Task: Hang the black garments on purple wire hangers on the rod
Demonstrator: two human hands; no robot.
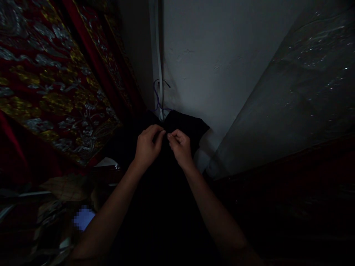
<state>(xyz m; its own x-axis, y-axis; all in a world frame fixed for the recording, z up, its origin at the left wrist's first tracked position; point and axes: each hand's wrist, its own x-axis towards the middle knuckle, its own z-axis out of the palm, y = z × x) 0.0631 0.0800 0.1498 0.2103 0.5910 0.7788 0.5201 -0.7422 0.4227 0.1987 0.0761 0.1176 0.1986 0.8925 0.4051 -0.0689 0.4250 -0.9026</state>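
A black garment [185, 121] hangs in front of me on a thin purple hanger [157, 92], near the wall. My left hand [148, 145] is closed in a pinch at the upper front of the garment, just below the neck opening. Close beside it, my right hand [181, 146] also pinches, thumb against forefinger, with its fingertips almost meeting those of the left. The fingers appear to hold the garment's front; darkness hides any small detail between them. The garment's lower part fades into black between my forearms.
Red cloth [55, 85] with gold and silver embroidery hangs on the left. A pale strip [159, 44] runs down the white wall [216, 48] behind the hanger. Glinting clear plastic sheeting [299, 88] covers the right side. Dim clutter and a blurred bluish patch [84, 218] lie lower left.
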